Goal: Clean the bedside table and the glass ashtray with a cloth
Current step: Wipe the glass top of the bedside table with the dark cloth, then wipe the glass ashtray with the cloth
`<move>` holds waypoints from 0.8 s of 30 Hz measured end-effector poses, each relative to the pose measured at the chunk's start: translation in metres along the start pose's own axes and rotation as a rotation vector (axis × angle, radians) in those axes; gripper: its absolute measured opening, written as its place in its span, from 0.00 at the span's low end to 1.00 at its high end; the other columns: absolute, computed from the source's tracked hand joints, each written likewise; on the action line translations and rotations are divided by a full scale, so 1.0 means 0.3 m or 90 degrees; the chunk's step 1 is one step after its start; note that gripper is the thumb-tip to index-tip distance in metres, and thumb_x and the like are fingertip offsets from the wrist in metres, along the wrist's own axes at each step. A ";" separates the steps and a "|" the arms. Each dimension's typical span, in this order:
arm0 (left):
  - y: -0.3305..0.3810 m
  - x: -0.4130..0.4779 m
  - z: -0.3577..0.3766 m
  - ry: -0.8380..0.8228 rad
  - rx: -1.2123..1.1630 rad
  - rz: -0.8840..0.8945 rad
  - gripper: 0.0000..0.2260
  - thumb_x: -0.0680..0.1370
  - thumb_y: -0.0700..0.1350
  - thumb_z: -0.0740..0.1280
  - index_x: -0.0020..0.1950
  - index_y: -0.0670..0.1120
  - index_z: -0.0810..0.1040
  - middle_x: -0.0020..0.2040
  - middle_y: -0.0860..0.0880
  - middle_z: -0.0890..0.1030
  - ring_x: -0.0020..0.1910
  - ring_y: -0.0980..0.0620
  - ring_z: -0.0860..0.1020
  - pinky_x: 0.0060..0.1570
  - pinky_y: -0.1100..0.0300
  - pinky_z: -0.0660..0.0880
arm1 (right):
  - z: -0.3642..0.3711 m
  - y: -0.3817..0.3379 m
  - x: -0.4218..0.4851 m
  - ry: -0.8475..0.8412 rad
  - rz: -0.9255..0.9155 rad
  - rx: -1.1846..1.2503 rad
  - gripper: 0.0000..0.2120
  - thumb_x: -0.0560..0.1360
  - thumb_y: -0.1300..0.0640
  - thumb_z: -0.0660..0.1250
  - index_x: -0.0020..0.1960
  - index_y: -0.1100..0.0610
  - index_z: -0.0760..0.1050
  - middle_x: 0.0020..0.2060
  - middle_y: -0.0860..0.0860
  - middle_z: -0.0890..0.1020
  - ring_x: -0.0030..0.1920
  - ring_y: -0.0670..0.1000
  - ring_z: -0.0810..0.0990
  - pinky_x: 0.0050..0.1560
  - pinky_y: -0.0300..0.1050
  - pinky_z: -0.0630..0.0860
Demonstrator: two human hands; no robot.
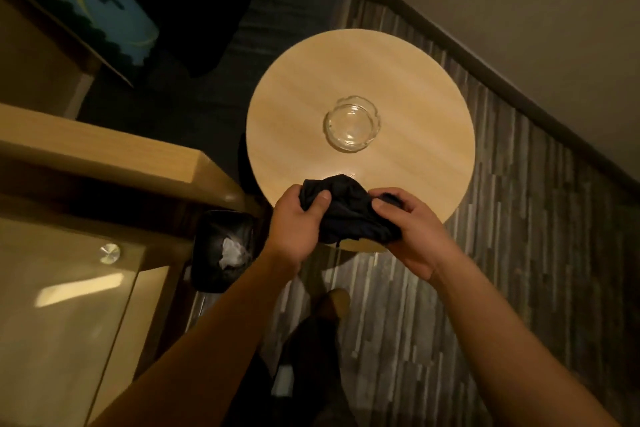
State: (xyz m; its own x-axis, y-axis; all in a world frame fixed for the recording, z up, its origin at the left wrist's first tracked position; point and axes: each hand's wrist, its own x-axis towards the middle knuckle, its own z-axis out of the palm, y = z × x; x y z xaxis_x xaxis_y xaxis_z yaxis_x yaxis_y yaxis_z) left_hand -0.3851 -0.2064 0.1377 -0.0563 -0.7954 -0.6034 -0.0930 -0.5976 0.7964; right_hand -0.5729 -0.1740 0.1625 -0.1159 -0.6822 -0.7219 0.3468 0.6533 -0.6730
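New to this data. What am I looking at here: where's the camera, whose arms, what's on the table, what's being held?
There is no robot here. A person wears one wide-angle camera on the head, so the single picture looks forward and down over their own bare arms.

The round wooden bedside table stands on a striped carpet. On it sits one thing only, an empty glass ashtray, near the middle.

The left hand and the right hand both grip a bunched dark cloth over the table's near edge. The cloth is apart from the ashtray.

Left of the table is a wooden desk, with a black waste bin holding crumpled white paper on the floor beside it.
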 end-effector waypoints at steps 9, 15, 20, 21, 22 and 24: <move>-0.071 0.245 0.130 0.087 0.382 0.051 0.16 0.82 0.54 0.68 0.58 0.40 0.80 0.47 0.47 0.79 0.49 0.45 0.79 0.49 0.53 0.74 | -0.103 0.075 0.245 0.188 -0.112 -0.283 0.06 0.78 0.55 0.69 0.54 0.55 0.79 0.50 0.51 0.83 0.53 0.55 0.82 0.58 0.59 0.80; -0.072 0.283 0.085 0.116 0.668 0.112 0.23 0.79 0.63 0.66 0.58 0.44 0.78 0.50 0.47 0.75 0.56 0.43 0.75 0.58 0.46 0.74 | -0.109 0.121 0.295 0.260 -0.199 -0.514 0.13 0.80 0.54 0.68 0.62 0.56 0.76 0.57 0.52 0.76 0.58 0.51 0.74 0.57 0.42 0.69; 0.052 0.337 0.092 0.109 0.451 0.138 0.25 0.78 0.59 0.71 0.69 0.44 0.75 0.63 0.46 0.78 0.63 0.47 0.77 0.63 0.49 0.76 | -0.097 0.002 0.315 0.275 -0.216 -0.453 0.13 0.80 0.52 0.66 0.61 0.56 0.78 0.54 0.50 0.80 0.55 0.52 0.78 0.55 0.48 0.74; 0.095 0.365 0.108 0.106 0.400 0.114 0.25 0.79 0.58 0.71 0.70 0.44 0.75 0.64 0.46 0.78 0.63 0.48 0.78 0.61 0.53 0.76 | -0.083 -0.039 0.331 0.252 -0.201 -0.421 0.11 0.80 0.52 0.66 0.59 0.56 0.78 0.51 0.51 0.81 0.53 0.53 0.80 0.52 0.47 0.75; 0.131 0.406 0.123 0.107 0.368 0.089 0.25 0.79 0.58 0.71 0.70 0.44 0.75 0.64 0.46 0.80 0.62 0.49 0.78 0.59 0.56 0.74 | -0.069 -0.078 0.354 0.240 -0.188 -0.404 0.10 0.79 0.52 0.66 0.56 0.56 0.79 0.48 0.50 0.83 0.51 0.53 0.82 0.51 0.47 0.77; 0.190 0.483 0.151 0.104 0.343 0.054 0.24 0.80 0.57 0.70 0.69 0.42 0.77 0.60 0.46 0.82 0.60 0.48 0.79 0.58 0.57 0.73 | -0.040 -0.142 0.413 0.235 -0.161 -0.390 0.11 0.78 0.49 0.66 0.52 0.56 0.79 0.44 0.51 0.84 0.47 0.55 0.84 0.52 0.53 0.81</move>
State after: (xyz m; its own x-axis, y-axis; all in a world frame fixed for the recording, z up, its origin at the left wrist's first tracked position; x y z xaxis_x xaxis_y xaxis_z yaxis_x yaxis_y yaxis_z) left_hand -0.4438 -0.3512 0.0939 0.0648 -0.8694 -0.4899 -0.5918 -0.4287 0.6826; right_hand -0.6132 -0.2825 0.0996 -0.4643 -0.7521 -0.4677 -0.2985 0.6300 -0.7169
